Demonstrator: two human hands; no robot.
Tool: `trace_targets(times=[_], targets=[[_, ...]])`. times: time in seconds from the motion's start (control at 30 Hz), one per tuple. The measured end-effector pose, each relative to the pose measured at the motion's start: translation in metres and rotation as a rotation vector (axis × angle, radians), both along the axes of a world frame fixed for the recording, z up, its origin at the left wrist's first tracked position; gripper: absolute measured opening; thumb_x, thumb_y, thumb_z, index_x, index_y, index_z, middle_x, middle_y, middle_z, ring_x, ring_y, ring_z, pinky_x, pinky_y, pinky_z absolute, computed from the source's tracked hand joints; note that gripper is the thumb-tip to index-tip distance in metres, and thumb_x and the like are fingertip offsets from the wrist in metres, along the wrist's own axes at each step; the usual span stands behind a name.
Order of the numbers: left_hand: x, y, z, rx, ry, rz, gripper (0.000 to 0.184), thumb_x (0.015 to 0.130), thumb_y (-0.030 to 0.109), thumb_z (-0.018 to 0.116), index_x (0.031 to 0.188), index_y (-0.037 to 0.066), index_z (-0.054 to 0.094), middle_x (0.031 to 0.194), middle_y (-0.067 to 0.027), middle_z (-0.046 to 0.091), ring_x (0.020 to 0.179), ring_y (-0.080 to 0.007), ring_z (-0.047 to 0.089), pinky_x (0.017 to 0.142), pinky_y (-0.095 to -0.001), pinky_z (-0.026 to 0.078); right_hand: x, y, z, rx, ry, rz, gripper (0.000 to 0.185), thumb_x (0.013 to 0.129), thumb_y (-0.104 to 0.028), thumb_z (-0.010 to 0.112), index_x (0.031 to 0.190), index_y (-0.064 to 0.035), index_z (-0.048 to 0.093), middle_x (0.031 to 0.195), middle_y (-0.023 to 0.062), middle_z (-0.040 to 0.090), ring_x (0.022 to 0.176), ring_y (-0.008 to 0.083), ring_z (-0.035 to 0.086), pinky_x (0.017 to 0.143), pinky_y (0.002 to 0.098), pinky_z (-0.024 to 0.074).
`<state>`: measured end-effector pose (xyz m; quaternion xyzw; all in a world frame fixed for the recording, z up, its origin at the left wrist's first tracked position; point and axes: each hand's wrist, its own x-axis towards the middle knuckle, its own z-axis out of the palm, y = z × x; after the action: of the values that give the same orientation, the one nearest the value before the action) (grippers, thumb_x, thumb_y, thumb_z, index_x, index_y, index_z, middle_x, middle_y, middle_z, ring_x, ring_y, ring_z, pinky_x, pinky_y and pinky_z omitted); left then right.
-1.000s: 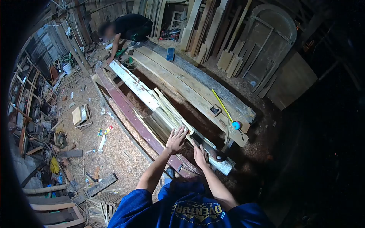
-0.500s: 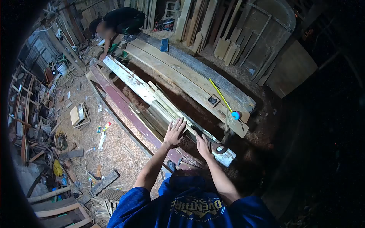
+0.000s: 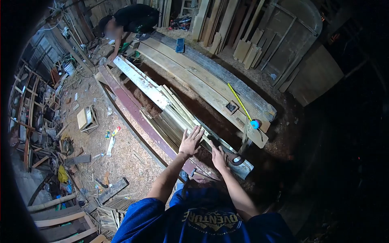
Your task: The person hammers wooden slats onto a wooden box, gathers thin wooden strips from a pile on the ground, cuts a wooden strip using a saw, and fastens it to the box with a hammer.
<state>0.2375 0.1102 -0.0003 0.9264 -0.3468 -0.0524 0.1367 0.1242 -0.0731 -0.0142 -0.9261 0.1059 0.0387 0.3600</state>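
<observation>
My left hand (image 3: 191,141) lies flat with fingers spread on a bundle of thin wooden strips (image 3: 175,114). The strips rest lengthwise along a white-painted beam (image 3: 139,79). Just to the right is my right hand (image 3: 219,157), fingers extended and apart, at the near end of the strips; whether it touches them I cannot tell. Beside that hand, a handsaw (image 3: 236,159) with a brown handle lies over the beam's near end. More strips lie between the beam and a long maroon board (image 3: 133,109).
Long planks (image 3: 190,77) lie beyond the beam, carrying a yellow tape measure (image 3: 255,124), a small dark box (image 3: 231,107) and a blue case (image 3: 180,45). Another person (image 3: 129,22) crouches at the beam's far end. A small wooden stool (image 3: 87,119) stands on the shaving-strewn floor.
The view has shifted slightly. My right hand's fingers have lifted and spread a little near the strip ends. My left hand stays on the bundle.
</observation>
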Motion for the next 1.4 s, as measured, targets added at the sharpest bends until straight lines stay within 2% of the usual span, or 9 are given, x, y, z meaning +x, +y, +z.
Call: trace_targets(times=[0.43,0.5,0.6,0.63,0.7,0.8,1.03,1.1,1.4], targets=[[0.0,0.004,0.002,-0.061,0.046,0.003,0.1,0.083,0.032,0.078,0.165,0.019,0.023,0.173,-0.0075,0.015,0.16,-0.0257,0.016,0.125,-0.0559,0.021,0.0,0.001,0.0,-0.096,-0.023,-0.006,0.064,0.102,-0.017,0.053,0.157,-0.0451,0.037,0.139,0.038,0.053,0.114,0.0573,0.06,0.094,0.0584,0.0525],[0.001,0.003,-0.001,-0.058,0.049,-0.002,0.1,0.082,0.032,0.078,0.165,0.019,0.023,0.173,-0.0076,0.015,0.16,-0.0257,0.016,0.125,-0.0562,0.021,-0.004,0.002,0.0,-0.25,-0.123,0.001,0.067,0.1,-0.012,0.056,0.158,-0.0406,0.038,0.109,0.0238,0.06,0.093,0.0478,0.064,0.077,0.0566,0.0529],[0.0,0.003,-0.005,-0.044,0.044,-0.005,0.101,0.083,0.035,0.077,0.166,0.023,0.02,0.174,-0.0038,0.012,0.16,-0.0239,0.012,0.125,-0.0595,0.02,-0.005,0.003,0.002,-0.309,-0.154,0.002,0.067,0.1,-0.013,0.056,0.158,-0.0416,0.037,0.108,0.0216,0.059,0.09,0.0463,0.065,0.074,0.0568,0.0524],[0.0,0.003,-0.004,-0.044,0.038,-0.006,0.101,0.083,0.034,0.077,0.165,0.021,0.02,0.174,-0.0056,0.013,0.16,-0.0247,0.014,0.125,-0.0584,0.02,-0.005,0.003,0.005,-0.31,-0.152,-0.001,0.067,0.1,-0.013,0.056,0.158,-0.0416,0.037,0.108,0.0216,0.059,0.09,0.0463,0.065,0.074,0.0568,0.0524],[0.0,0.001,-0.003,-0.045,0.031,-0.012,0.102,0.082,0.034,0.077,0.165,0.019,0.021,0.173,-0.0075,0.015,0.16,-0.0255,0.015,0.125,-0.0573,0.02,-0.004,0.001,0.013,-0.147,0.069,-0.003,0.062,0.104,-0.019,0.051,0.158,-0.0457,0.034,0.141,0.0358,0.053,0.116,0.0555,0.06,0.094,0.0583,0.0526],[-0.002,0.001,-0.004,-0.032,0.002,-0.008,0.102,0.082,0.035,0.078,0.165,0.019,0.021,0.173,-0.0075,0.015,0.16,-0.0255,0.015,0.125,-0.0575,0.02,-0.004,0.001,0.022,-0.18,0.113,0.01,0.063,0.105,-0.018,0.049,0.159,-0.0458,0.031,0.144,0.0338,0.052,0.117,0.0548,0.061,0.095,0.058,0.0522],[-0.002,0.001,-0.002,-0.025,-0.001,-0.006,0.104,0.081,0.034,0.079,0.165,0.02,0.021,0.174,-0.0064,0.014,0.16,-0.0256,0.014,0.125,-0.057,0.02,-0.004,0.002,0.019,-0.203,0.127,0.005,0.063,0.105,-0.017,0.049,0.158,-0.0452,0.032,0.141,0.032,0.054,0.114,0.0522,0.062,0.092,0.0582,0.0526],[-0.004,0.0,-0.001,-0.029,0.014,-0.002,0.104,0.081,0.033,0.079,0.165,0.02,0.02,0.174,-0.006,0.014,0.16,-0.0255,0.014,0.125,-0.0566,0.021,-0.006,0.002,0.015,-0.201,0.014,0.009,0.065,0.104,-0.015,0.051,0.158,-0.0451,0.033,0.138,0.0308,0.055,0.11,0.0511,0.064,0.087,0.058,0.0539],[-0.005,-0.001,0.0,-0.031,0.001,0.002,0.101,0.082,0.033,0.078,0.165,0.021,0.022,0.173,-0.0057,0.015,0.16,-0.0251,0.015,0.124,-0.0567,0.023,-0.008,-0.001,0.002,-0.155,-0.122,-0.004,0.065,0.103,-0.011,0.052,0.157,-0.0433,0.035,0.121,0.0263,0.057,0.102,0.0507,0.064,0.081,0.0589,0.0531]])
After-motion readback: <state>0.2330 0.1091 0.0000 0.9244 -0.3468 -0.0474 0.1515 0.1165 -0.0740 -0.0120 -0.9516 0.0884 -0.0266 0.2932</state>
